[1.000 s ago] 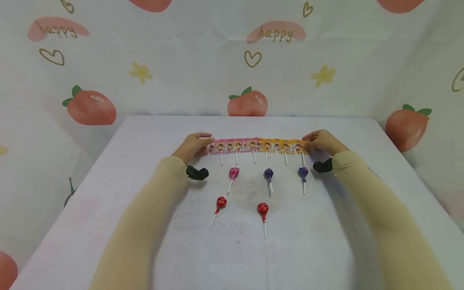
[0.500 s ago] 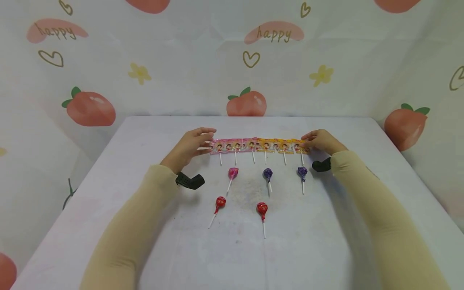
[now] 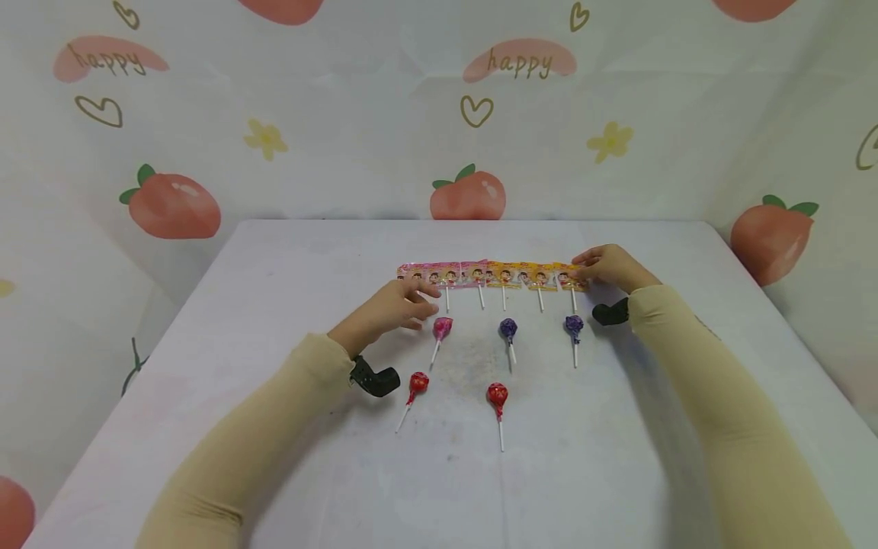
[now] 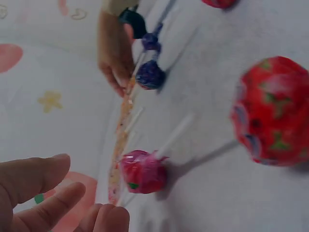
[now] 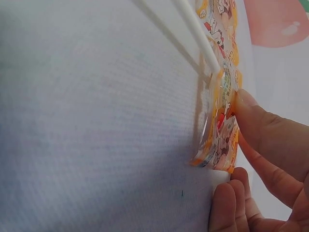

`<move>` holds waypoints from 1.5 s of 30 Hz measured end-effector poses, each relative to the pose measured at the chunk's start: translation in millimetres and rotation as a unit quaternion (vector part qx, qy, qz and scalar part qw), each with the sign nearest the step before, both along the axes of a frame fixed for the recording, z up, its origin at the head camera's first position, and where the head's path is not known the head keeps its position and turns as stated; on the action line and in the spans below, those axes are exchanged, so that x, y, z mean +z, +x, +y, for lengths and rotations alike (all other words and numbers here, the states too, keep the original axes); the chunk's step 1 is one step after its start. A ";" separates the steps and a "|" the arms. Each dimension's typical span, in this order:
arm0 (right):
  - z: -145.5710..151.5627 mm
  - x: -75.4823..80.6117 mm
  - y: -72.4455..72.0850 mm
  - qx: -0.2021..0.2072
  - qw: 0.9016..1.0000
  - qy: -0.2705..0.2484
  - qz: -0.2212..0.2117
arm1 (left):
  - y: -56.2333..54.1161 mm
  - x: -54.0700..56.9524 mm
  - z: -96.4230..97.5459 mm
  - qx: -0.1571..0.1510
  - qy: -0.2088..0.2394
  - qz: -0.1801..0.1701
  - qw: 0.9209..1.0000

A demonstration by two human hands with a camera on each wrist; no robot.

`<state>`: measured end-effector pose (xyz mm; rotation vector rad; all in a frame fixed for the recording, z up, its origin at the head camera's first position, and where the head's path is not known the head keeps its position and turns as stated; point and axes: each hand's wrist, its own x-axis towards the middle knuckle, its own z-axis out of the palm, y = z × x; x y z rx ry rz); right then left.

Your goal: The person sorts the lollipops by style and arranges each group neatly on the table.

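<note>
My left hand [image 3: 389,309] hovers with loosely bent fingers over the stick of the leftmost flat lollipop, left of a pink ball lollipop [image 3: 442,328]. Nothing is in it. In the left wrist view the pink ball lollipop [image 4: 143,172] lies beside its fingertips. A row of flat wrapped lollipops runs across the back, pink wrappers [image 3: 439,274] at left and orange wrappers [image 3: 505,274] at right. At the right end, my right hand [image 3: 613,268] pinches the edge of the last orange-wrapped lollipop [image 5: 224,113]; its thumb and fingertips partly cover the wrapper.
Two purple ball lollipops, one central [image 3: 507,329] and one further right [image 3: 574,326], lie before the row. Nearer are two red ball lollipops, one left [image 3: 418,383] and one right [image 3: 497,395]. The white table [image 3: 583,480] meets a fruit-printed backdrop [image 3: 370,175].
My left hand has left the pink end of the row, lifting slightly, then moved nearer and rightward toward the pink ball lollipop. The right hand stays at the orange end.
</note>
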<state>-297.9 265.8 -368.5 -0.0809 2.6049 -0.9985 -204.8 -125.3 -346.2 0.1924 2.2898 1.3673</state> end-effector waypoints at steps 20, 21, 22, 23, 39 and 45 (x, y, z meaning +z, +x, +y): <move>-0.8 -0.1 0.1 -0.011 1.000 -0.003 -0.010 | -0.5 -22.2 15.8 -0.037 -0.127 0.020 0.991; -0.8 0.2 0.4 -0.011 1.000 -0.004 -0.011 | -0.8 -22.5 16.1 -0.037 -0.127 0.020 0.991; -0.5 0.4 0.4 -0.011 1.000 -0.005 -0.012 | -0.9 -22.4 16.4 -0.037 -0.127 0.020 0.991; -0.6 0.5 0.7 -0.012 1.000 -0.006 -0.013 | -0.9 -22.3 16.7 -0.037 -0.127 0.020 0.991; -0.4 1.0 -2.0 -0.017 0.999 -0.018 -0.020 | 0.3 6.1 -3.3 0.045 0.007 0.023 0.999; -1.6 1.6 -1.6 -0.023 0.999 -0.015 -0.026 | 1.7 21.6 -25.2 0.062 0.020 0.042 0.997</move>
